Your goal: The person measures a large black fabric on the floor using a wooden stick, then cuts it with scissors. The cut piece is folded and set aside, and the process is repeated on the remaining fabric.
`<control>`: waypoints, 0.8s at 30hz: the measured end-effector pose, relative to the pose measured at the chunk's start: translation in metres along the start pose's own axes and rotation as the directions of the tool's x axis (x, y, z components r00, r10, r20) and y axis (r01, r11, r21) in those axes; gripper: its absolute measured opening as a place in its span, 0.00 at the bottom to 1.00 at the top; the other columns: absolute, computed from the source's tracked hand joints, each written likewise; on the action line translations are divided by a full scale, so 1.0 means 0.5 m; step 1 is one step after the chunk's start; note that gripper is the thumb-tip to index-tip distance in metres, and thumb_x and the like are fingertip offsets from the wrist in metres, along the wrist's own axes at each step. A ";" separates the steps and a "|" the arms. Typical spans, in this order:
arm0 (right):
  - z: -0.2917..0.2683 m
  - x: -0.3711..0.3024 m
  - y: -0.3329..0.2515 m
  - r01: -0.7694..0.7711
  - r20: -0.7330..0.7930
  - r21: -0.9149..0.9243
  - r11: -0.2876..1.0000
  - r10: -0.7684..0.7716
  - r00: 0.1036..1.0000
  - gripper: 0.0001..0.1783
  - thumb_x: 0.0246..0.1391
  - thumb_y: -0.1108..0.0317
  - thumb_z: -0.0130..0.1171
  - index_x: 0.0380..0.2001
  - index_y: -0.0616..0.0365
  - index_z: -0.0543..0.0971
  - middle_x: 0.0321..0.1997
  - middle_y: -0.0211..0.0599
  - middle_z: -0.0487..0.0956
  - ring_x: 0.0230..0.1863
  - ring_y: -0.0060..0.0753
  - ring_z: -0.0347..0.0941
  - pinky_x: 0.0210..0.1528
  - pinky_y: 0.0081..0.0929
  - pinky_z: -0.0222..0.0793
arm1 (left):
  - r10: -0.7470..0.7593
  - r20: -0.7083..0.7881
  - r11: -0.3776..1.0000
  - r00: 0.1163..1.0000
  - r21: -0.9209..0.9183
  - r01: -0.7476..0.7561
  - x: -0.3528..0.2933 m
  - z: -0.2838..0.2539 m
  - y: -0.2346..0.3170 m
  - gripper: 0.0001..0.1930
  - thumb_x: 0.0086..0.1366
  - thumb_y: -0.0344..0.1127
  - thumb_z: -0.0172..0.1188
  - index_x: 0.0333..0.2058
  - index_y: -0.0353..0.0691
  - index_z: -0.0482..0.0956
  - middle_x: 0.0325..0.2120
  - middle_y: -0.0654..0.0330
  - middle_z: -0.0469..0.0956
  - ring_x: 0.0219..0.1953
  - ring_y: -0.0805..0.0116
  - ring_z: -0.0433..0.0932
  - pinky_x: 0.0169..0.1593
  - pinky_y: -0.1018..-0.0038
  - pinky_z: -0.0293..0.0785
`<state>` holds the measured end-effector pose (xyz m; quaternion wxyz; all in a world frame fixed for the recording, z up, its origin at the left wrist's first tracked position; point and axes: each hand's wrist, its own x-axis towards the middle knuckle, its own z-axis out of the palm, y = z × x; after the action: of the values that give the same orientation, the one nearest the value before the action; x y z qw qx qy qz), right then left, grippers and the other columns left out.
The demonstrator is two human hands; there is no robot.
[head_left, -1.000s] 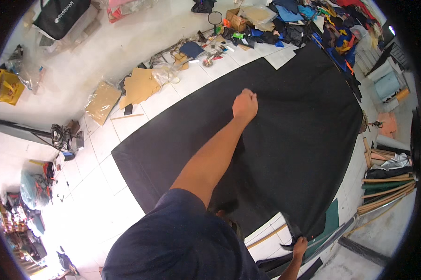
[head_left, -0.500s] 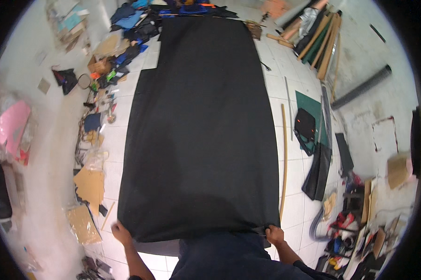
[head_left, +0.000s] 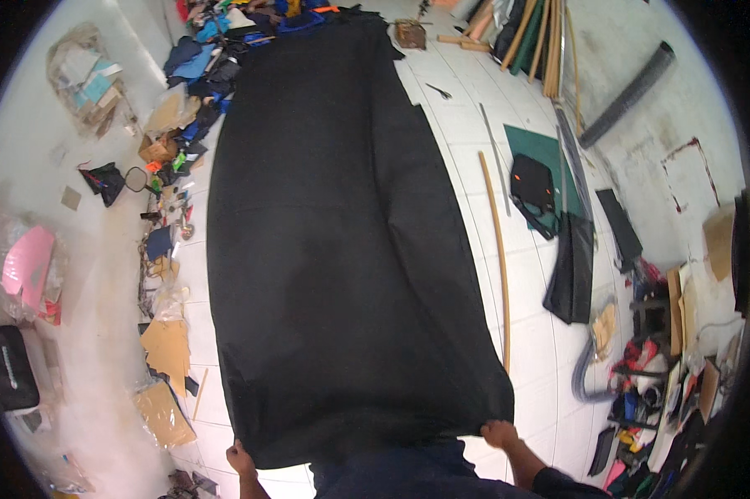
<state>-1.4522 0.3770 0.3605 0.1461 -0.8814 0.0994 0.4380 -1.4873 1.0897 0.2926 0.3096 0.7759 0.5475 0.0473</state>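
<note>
A long sheet of black fabric (head_left: pixel 333 249) stretches over the floor from my body toward the far end. My left hand (head_left: pixel 240 459) pinches its near left corner. At the near right corner my right hand (head_left: pixel 500 433) has its fingers closed on the same fabric. The near edge is lifted in front of my dark clothing, and a long fold runs down the right half of the sheet. On the far right, the edge has a step in its outline.
Scissors (head_left: pixel 439 91) and a long wooden strip (head_left: pixel 495 258) lie right of the fabric on white tiles (head_left: pixel 454 137). Beyond them are a black bag (head_left: pixel 533 190) and a green mat (head_left: pixel 529 141). Brown sheets (head_left: pixel 167 353) and scraps line the left wall. Rolls (head_left: pixel 529 41) lean at far right.
Both hands have come nearer my body with the fabric. The sheet's far part has shifted left, uncovering more floor and the scissors on the right. A fold has formed along the right half.
</note>
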 end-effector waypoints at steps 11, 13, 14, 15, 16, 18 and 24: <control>0.142 -0.032 0.083 0.031 -0.141 -0.117 0.993 -0.047 0.989 0.20 0.56 0.51 0.52 0.35 0.56 0.84 0.42 0.48 0.85 0.45 0.55 0.83 0.49 0.56 0.75 | 0.038 0.074 0.897 0.997 0.437 -0.067 0.022 0.005 -0.125 0.12 0.66 0.35 0.55 0.37 0.30 0.79 0.34 0.44 0.81 0.36 0.46 0.81 0.45 0.55 0.77; 0.188 -0.059 0.066 -0.091 -0.256 -0.067 0.994 0.071 0.964 0.18 0.56 0.53 0.53 0.34 0.55 0.84 0.42 0.46 0.84 0.48 0.52 0.81 0.53 0.57 0.71 | -0.073 -0.088 0.935 0.993 0.341 0.099 0.023 0.015 -0.148 0.13 0.64 0.38 0.55 0.37 0.31 0.78 0.35 0.42 0.81 0.39 0.42 0.80 0.46 0.55 0.77; 0.225 -0.083 0.057 -0.151 -0.304 -0.037 0.988 0.133 0.944 0.17 0.55 0.54 0.54 0.34 0.55 0.84 0.42 0.46 0.84 0.50 0.51 0.80 0.55 0.58 0.69 | 0.016 -0.016 0.930 1.000 0.366 -0.009 0.049 0.003 -0.155 0.13 0.64 0.37 0.55 0.37 0.31 0.78 0.35 0.42 0.81 0.39 0.42 0.80 0.46 0.55 0.77; 0.254 -0.086 0.038 -0.154 -0.419 0.072 0.985 0.170 0.892 0.14 0.54 0.57 0.56 0.34 0.53 0.84 0.40 0.44 0.83 0.52 0.48 0.78 0.58 0.56 0.64 | 0.113 0.056 0.925 0.992 0.359 -0.125 0.086 0.013 -0.145 0.13 0.64 0.37 0.55 0.38 0.31 0.78 0.36 0.42 0.81 0.40 0.42 0.80 0.46 0.55 0.76; 0.275 -0.084 0.025 -0.164 -0.513 0.073 0.984 0.179 0.840 0.13 0.53 0.59 0.56 0.35 0.52 0.84 0.41 0.43 0.83 0.50 0.48 0.78 0.55 0.55 0.66 | 0.202 0.138 0.907 0.970 0.346 -0.238 0.104 0.033 -0.143 0.12 0.64 0.36 0.55 0.38 0.30 0.77 0.36 0.42 0.81 0.40 0.42 0.80 0.46 0.55 0.76; 0.335 -0.079 -0.009 -0.174 -0.634 0.059 0.983 0.172 0.754 0.11 0.51 0.62 0.58 0.37 0.50 0.84 0.41 0.42 0.83 0.44 0.48 0.79 0.49 0.52 0.70 | 0.267 0.076 0.947 0.961 0.165 -0.276 0.147 0.074 -0.128 0.11 0.62 0.34 0.59 0.35 0.29 0.79 0.35 0.41 0.81 0.40 0.45 0.81 0.46 0.55 0.77; 0.297 -0.029 -0.227 -0.273 -0.698 0.261 0.926 0.376 0.609 0.13 0.50 0.67 0.57 0.38 0.52 0.85 0.45 0.41 0.83 0.49 0.50 0.79 0.51 0.47 0.76 | 0.143 0.607 0.725 0.782 0.474 -0.500 0.265 0.097 -0.144 0.11 0.59 0.37 0.62 0.30 0.33 0.82 0.28 0.49 0.83 0.33 0.54 0.84 0.38 0.60 0.79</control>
<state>-1.5367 0.5352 0.3064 0.0678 -0.9377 0.3359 0.0566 -1.4738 1.2005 0.1800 0.1661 0.9005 0.2746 -0.2934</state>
